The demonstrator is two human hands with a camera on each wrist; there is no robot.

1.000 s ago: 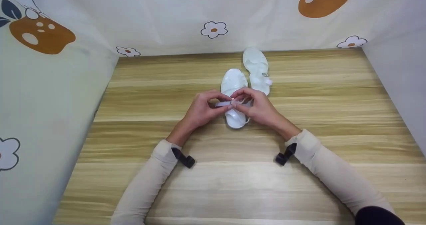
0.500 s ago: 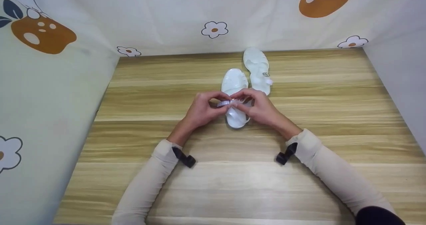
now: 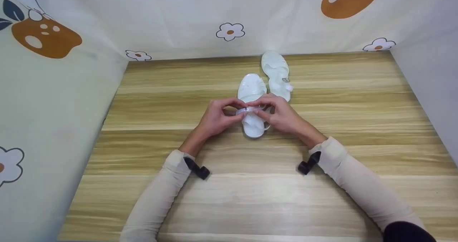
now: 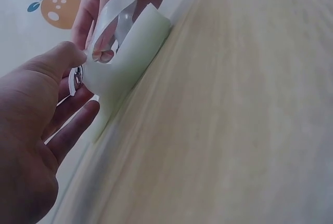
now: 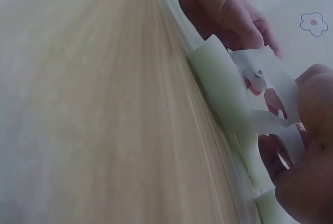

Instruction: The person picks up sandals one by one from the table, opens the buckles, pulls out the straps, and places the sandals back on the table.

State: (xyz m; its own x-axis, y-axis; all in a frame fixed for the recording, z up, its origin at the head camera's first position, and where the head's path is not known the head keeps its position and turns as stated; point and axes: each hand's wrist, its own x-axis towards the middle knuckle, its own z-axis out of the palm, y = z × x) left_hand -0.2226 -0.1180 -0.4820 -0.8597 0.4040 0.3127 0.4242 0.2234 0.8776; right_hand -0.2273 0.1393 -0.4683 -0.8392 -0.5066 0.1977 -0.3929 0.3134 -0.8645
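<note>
A white sandal [image 3: 252, 86] lies sole down on the wooden table, toe toward the back wall. Above its middle, the left hand [image 3: 219, 117] pinches its ankle strap by the metal buckle [image 4: 78, 77], with the strap's tip poking out on that side. From the other side the right hand [image 3: 282, 116] pinches the same strap [image 5: 283, 86] between thumb and fingers, close to the left fingertips. Fingers partly hide the buckle in the head view. Just beyond, at the back right, the second white sandal [image 3: 274, 64] lies untouched, a small buckle on its strap.
The wood-grain table [image 3: 229, 199] reaches back to a cream curtain [image 3: 186, 20] printed with flowers and fruit. More of this cloth hangs at the left, and a pale wall [image 3: 425, 63] stands at the right. The second sandal's toe nearly meets the back cloth.
The strap's tip left of the buckle shows shorter than before. The right thumb and fingers have shifted slightly along the strap; the left hand has barely moved. Both sandals keep their places.
</note>
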